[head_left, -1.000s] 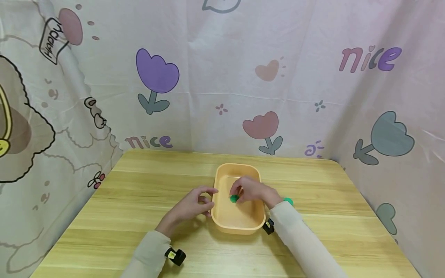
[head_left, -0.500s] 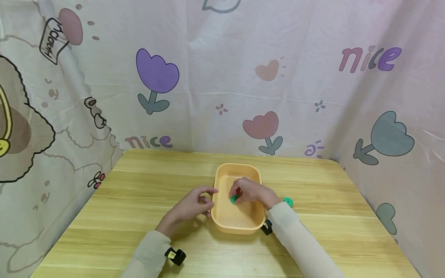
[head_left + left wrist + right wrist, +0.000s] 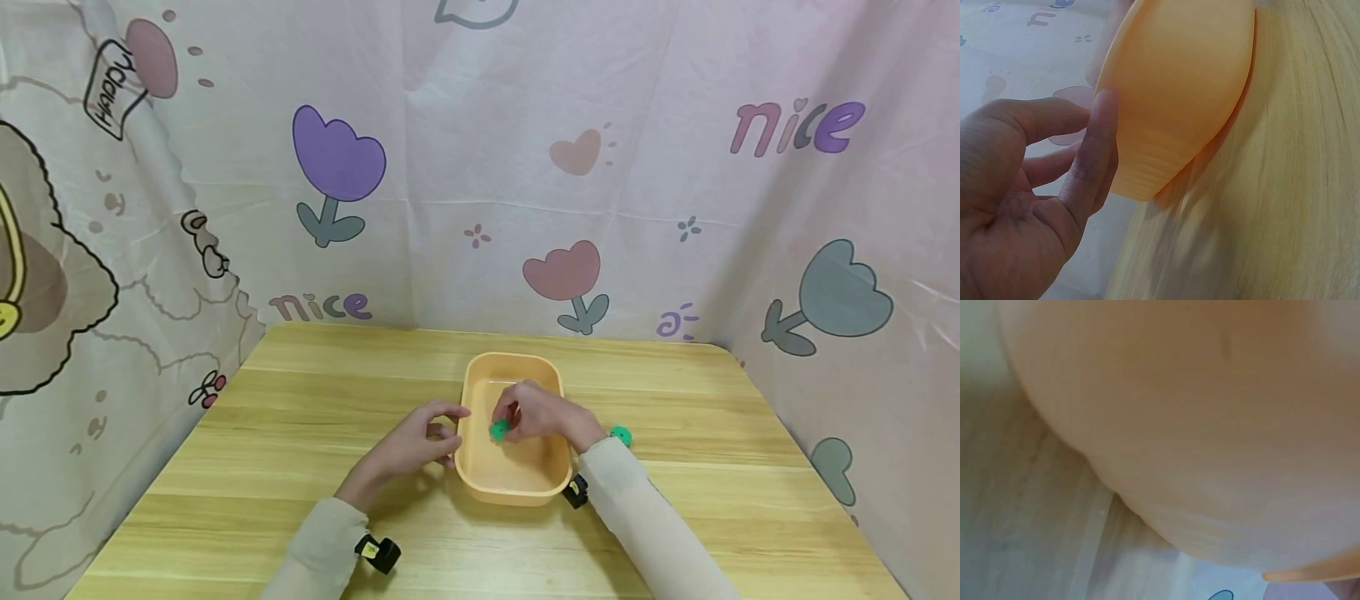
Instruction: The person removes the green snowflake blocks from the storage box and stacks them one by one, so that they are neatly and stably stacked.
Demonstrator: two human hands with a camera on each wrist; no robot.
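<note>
A light orange plastic storage bin (image 3: 513,496) stands on the wooden table, its inner floor bare around the right hand. My left hand (image 3: 416,442) holds the bin's left side by the rim. In the left wrist view its fingertips (image 3: 1105,109) lie at the rim and the outer wall. Reaching down inside the bin, my right hand (image 3: 534,408) pinches a small green round piece (image 3: 499,430) with a bumpy edge. The right wrist view is filled by the bin's outer wall (image 3: 1197,437), so the right fingers and green piece are hidden there.
A second green round piece (image 3: 621,435) with dark specks lies on the table right of the bin, beside the right sleeve (image 3: 637,500). The wooden table (image 3: 337,367) runs back to a patterned cloth (image 3: 480,167) hung behind and along the sides.
The green piece in my right hand has shifted slightly left and turned. My right forearm has moved a little left, showing more of the second piece. The left hand stays put.
</note>
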